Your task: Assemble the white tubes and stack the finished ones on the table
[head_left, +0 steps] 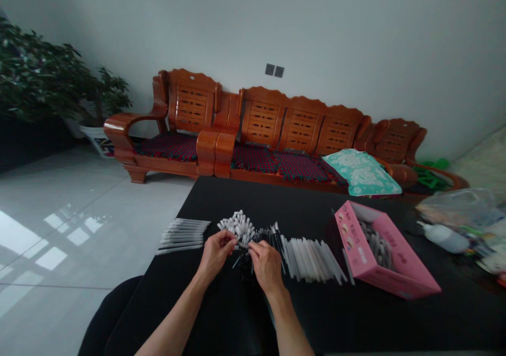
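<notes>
My left hand and my right hand meet over a black table, fingers pinched together on a thin pen part between them. Just beyond my fingers lies a heap of small white caps. Dark thin pen parts are scattered beside the caps, under and behind my right hand. A row of white pen tubes lies to the left of my left hand. A larger fan of clear-white tubes lies to the right of my right hand.
An open pink box holding grey pieces lies at the right. Further right are a white squeeze bottle and a clear plastic bag. Behind the table stand wooden sofas, a teal pillow and a potted plant.
</notes>
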The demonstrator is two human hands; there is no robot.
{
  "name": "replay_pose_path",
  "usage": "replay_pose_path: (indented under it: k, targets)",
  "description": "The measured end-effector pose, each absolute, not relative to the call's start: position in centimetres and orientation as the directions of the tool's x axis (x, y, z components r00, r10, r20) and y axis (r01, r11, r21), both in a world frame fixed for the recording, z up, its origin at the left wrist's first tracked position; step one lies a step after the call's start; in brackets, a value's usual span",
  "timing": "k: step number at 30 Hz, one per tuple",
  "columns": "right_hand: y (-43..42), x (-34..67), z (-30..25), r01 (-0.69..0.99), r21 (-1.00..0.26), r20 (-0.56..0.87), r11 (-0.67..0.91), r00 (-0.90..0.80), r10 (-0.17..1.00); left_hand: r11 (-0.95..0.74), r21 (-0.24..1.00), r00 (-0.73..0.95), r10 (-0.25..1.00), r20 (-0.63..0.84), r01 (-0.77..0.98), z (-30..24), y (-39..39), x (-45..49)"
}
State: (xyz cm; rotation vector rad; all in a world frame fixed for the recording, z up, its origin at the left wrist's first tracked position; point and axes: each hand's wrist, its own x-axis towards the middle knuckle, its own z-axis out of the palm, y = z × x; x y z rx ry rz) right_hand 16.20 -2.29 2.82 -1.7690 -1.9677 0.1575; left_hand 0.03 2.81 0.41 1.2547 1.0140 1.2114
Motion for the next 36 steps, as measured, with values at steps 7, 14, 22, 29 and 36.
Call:
replay_pose_path:
  k: [7, 14, 22, 29, 36]
  targets:
    - [-2.28, 16.15, 2.74, 0.902, -0.404, 0.283, 0.151, -0.033, 0.958, -0.092, 0.985, 0.114, 0.988, 0.109, -0.143, 0.79, 2.67, 0.02]
    - [-2.24, 16.07, 2.89, 0.908, -0.39, 0.272, 0.154, -0.046, 0.961, -0.094, 0.99, 0.138, 0.984, 0.109, -0.109, 0.03, 2.71, 0.0]
    - [-2.32, 16.31, 3.25, 0.882, -0.437, 0.271, 0.178, -0.06, 0.961, -0.159, 0.982, 0.167, 0.97, 0.175, -0.103, 0.85, 2.6, -0.19]
    - [-2.3, 16.23, 2.99, 0.873, -0.453, 0.266, 0.182, -0.062, 0.962, -0.16, 0.983, 0.138, 0.976, 0.171, -0.085, 0.32, 2.7, -0.05]
    - [-2.04, 16.46, 2.61, 0.703, -0.676, 0.301, 0.22, -0.009, 0.954, -0.18, 0.978, 0.158, 0.968, 0.195, -0.103, 0.64, 2.97, -0.08]
